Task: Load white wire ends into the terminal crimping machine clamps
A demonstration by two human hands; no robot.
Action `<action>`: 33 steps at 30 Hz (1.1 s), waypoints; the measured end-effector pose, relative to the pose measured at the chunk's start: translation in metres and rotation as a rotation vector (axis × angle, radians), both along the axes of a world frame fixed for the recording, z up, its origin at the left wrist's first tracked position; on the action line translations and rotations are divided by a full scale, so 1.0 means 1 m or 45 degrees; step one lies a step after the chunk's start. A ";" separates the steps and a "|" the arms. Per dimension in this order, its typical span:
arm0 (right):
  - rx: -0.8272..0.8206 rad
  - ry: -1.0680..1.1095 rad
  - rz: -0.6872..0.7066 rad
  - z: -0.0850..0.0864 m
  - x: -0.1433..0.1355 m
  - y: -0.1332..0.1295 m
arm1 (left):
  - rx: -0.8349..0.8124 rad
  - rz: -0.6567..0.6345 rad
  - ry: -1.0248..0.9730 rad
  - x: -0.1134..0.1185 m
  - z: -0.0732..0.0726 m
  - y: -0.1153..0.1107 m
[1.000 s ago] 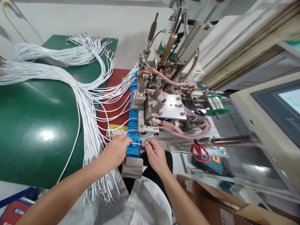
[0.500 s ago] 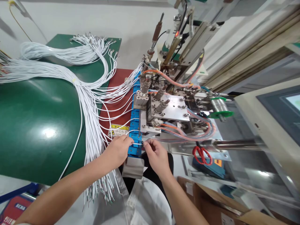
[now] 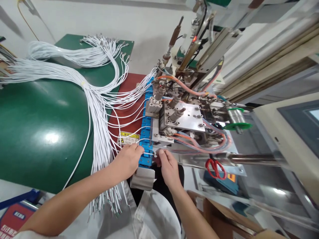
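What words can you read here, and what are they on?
"小心伤手": the yellow-topped warning label on the red plate; its smaller print is too blurred.
Red box, lower left: white logo and writing, too blurred to read surely.
Screen, right: nothing readable.

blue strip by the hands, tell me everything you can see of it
The blue strip is a long, narrow row of blocks with seams and small screws. Its material could be coated metal or hard plastic. It lies between the red panel and the machine, whose parts hide some of its far portion. White cables reach it, some lying across it. Near its close end, the left hand is at one edge, the right hand just past the other.
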State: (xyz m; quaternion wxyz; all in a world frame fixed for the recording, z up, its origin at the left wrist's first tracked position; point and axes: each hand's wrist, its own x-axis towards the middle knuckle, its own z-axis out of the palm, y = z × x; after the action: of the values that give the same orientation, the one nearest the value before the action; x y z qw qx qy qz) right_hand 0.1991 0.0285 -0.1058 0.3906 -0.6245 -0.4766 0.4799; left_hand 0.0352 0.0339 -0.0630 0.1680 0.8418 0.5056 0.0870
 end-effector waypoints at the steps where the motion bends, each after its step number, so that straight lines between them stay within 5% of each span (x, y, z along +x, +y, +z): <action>1: 0.050 -0.082 0.019 -0.002 0.000 0.000 | 0.006 -0.008 0.012 0.000 0.001 0.000; 7: 0.246 -0.283 0.081 -0.014 -0.009 0.000 | 0.110 -0.054 0.153 0.000 0.006 -0.004; 16: 0.185 -0.384 0.019 -0.010 -0.003 0.001 | 0.124 -0.044 0.201 0.001 0.014 -0.003; 24: 0.319 -0.009 -0.190 0.012 0.016 -0.007 | 0.011 -0.243 -0.055 -0.032 0.023 -0.005; 28: 0.336 0.123 -0.174 0.013 0.023 -0.013 | -0.233 -0.420 -0.022 -0.055 0.033 -0.010; 33: 0.310 0.127 -0.148 0.014 0.026 -0.018 | -0.223 -0.541 0.148 -0.062 0.036 -0.012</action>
State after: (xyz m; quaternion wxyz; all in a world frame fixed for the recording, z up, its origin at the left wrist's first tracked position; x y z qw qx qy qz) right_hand 0.2255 0.0110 -0.0917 0.5138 -0.5746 -0.4742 0.4255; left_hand -0.0273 0.0222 -0.0274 0.2257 0.9150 0.3316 -0.0431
